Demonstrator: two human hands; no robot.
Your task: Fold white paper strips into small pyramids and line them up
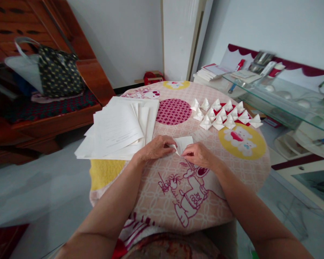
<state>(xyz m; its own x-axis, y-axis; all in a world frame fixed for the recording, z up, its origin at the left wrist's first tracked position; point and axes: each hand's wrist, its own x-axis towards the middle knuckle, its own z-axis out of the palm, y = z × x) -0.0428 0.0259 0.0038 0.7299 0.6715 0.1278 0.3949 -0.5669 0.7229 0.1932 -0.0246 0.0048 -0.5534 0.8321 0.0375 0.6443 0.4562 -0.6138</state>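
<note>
A small folded white paper (184, 143) lies on the round table covered by a pink cartoon cloth (178, 201). My left hand (155, 148) pinches its left edge with closed fingers. My right hand (198, 155) pinches its lower right corner, fingers also closed. Both hands rest on the cloth near the table's middle. Beyond them, to the right, several finished folded white paper triangles (224, 115) stand in rows. A loose stack of white paper sheets (121, 127) lies at the left of the table, just beside my left hand.
A wooden bench (56, 118) with a patterned bag (56, 73) stands at the left. A glass shelf (275, 97) holding booklets, cups and small items runs along the right, close to the table's edge. A red object (152, 77) sits on the floor behind the table.
</note>
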